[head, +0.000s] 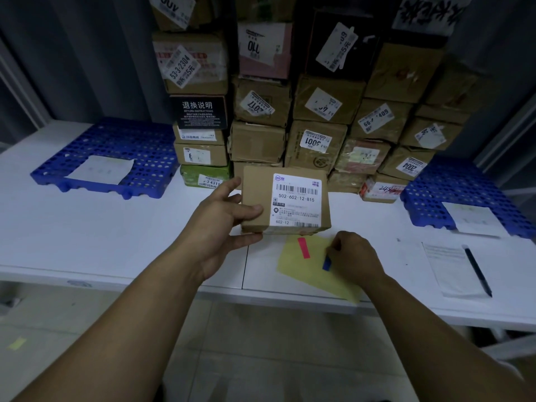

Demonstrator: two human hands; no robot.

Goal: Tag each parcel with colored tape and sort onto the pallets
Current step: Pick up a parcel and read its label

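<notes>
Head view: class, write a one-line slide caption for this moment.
Left hand holds a labelled parcel while the right hand pinches blue tape at a yellow sheet.

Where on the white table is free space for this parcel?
Bare white tabletop lies between the left blue plastic pallet and the left hand. Crowded: stacked brown cardboard parcels behind, yellow paper sheet and black pen on the right.

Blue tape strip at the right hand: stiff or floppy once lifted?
Probably floppy: the blue tape strip is thin and narrow, pinched by the right hand. Likely near weightless, and it may cling to the yellow sheet.
</notes>
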